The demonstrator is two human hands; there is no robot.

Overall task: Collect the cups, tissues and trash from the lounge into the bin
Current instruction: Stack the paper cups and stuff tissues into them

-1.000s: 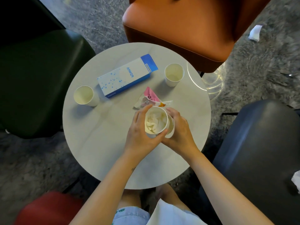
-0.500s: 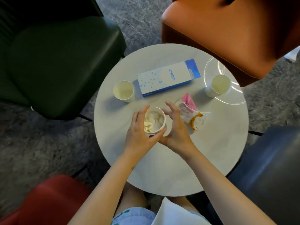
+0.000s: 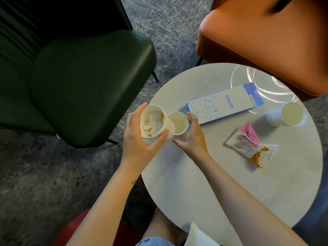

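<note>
Half a second ago both hands cupped the tissue-stuffed cup [image 3: 153, 124] near the middle of the table [image 3: 195, 183]. Now the left hand [image 3: 138, 148] holds it alone, lifted off the top and carried out to the table's left edge. Its thumb lies against the near wall and its fingers are curled round the far side.

The right hand [image 3: 193, 139] has let go and moved to the empty cup [image 3: 178, 124], which earlier stood by itself well to the left of both hands. It curves round this cup, fingertips at the far right of the rim and thumb low along the near side. How firmly it presses cannot be told.

The stuffed cup is tilted. Its long axis leans with the mouth up and toward the left hand's palm side, and the base slants down toward the right hand. The crumpled tissues [image 3: 150, 121] show inside it. Its lower wall overlaps the empty cup's rim in this view; whether they touch is unclear. The empty cup stands upright on the table, mouth straight up, just right of the left hand's grip.

Beyond the right hand's fingertips lies a blue-and-white box [image 3: 225, 104], flat, with its length running away to the right. Further right of that grip lie a pink snack wrapper [image 3: 248, 142] and the far cup [image 3: 290, 115], which is upright.
</note>
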